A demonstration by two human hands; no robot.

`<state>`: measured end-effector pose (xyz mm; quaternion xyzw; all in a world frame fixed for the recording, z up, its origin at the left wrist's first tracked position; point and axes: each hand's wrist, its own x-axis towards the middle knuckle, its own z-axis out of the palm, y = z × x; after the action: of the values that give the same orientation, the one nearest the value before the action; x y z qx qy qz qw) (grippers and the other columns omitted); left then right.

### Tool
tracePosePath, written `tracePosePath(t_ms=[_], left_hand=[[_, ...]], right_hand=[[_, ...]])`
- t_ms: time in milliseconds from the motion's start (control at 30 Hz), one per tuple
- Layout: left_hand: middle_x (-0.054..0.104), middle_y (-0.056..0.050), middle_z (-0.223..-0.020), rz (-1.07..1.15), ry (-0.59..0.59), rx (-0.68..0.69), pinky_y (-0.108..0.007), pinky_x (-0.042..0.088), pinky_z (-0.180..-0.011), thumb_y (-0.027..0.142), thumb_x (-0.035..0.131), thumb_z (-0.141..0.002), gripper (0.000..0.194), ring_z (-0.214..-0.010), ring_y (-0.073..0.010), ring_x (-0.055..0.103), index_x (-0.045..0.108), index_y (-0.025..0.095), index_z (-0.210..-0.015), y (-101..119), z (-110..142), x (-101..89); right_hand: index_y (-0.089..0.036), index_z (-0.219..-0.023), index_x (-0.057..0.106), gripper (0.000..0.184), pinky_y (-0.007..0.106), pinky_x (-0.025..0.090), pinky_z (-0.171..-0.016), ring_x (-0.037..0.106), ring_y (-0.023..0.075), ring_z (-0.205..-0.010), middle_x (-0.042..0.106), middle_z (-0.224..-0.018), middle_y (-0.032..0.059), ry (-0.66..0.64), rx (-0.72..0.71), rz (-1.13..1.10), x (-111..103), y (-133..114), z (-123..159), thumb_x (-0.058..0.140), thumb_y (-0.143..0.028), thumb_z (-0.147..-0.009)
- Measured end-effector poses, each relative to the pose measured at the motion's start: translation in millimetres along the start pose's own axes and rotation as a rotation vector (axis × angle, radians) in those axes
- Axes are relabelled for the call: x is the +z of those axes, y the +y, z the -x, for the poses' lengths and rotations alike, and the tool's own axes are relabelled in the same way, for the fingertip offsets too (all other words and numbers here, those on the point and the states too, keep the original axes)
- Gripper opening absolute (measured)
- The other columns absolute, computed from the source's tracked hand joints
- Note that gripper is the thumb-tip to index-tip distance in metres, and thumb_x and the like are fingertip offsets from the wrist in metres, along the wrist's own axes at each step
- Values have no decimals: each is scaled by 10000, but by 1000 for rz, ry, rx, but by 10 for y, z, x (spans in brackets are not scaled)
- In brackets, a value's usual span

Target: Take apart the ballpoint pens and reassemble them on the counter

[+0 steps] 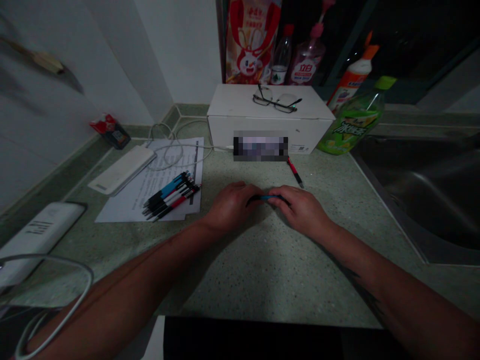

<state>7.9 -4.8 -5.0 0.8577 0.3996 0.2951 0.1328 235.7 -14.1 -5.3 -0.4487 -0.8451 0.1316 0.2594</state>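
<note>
Head view: blue-and-black pen (267, 197) lies crosswise between left hand (234, 204) and right hand (303, 206), before the white box (221, 131); each grip grasps one side, both equally near.

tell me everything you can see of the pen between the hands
The slim pen shows blue in its middle and dark parts toward both ends; it looks like plastic. It runs crosswise, roughly level, in front of the white box, gripped by the left hand and the right hand. They hide much of it, so its tip cannot be made out, nor whether it touches the counter.
</note>
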Motion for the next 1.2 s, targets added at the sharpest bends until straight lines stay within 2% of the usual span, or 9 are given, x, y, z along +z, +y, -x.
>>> tracePosePath(t_ms=[200,367,467,667,833,1000,1200], left_hand=[[770,-69,-851,-25,-29,17,-368,584,-767,208,653,-982,130,-807,-231,727,780,198,-1011,41,14,18],[773,-81,-885,-14,8,-65,-389,579,-769,242,639,-995,130,-822,-238,720,759,194,-987,37,14,-5],[770,-85,-894,-11,21,-89,-388,577,-764,248,643,-994,124,-826,-238,718,751,188,-984,19,11,-17],[788,-81,-913,-10,-32,-22,-378,573,-774,225,695,-971,106,-843,-240,728,768,184,-1036,3,6,-5],[798,-79,-925,-21,-50,-41,-374,572,-801,232,688,-981,132,-861,-240,733,782,192,-1066,25,-1,-5],[790,-89,-930,-36,-34,-91,-380,569,-804,236,673,-990,132,-865,-244,729,781,181,-1041,43,-1,-8],[788,-84,-929,-30,-58,-84,-379,565,-811,214,668,-982,126,-872,-242,725,774,176,-1039,54,-1,-28]], right_hand=[[-231,-1003,746,312,342,535,-758,736,223,-864,787,-933,53,-62,-22,21,-4,-5,-1,462,-330,-1086],[-236,-1150,713,240,364,546,-765,743,246,-912,786,-1053,76,23,28,-16,-9,-34,1,564,-390,-1044],[-243,-1113,712,210,352,532,-730,734,240,-880,775,-1020,69,40,43,-9,-13,-33,4,593,-391,-1025],[-229,-1067,738,243,350,528,-745,735,234,-865,785,-963,61,-39,20,5,-33,-9,-8,536,-364,-1064],[-235,-1097,749,266,356,538,-776,740,242,-912,792,-999,62,-74,28,20,-26,-14,-14,514,-358,-1072],[-232,-1166,714,223,363,535,-777,730,250,-932,771,-1065,75,-21,47,20,-13,-18,-2,597,-354,-1020],[-237,-1061,708,184,348,502,-739,707,232,-867,751,-975,56,9,48,-1,-23,-5,-3,573,-358,-1031]])
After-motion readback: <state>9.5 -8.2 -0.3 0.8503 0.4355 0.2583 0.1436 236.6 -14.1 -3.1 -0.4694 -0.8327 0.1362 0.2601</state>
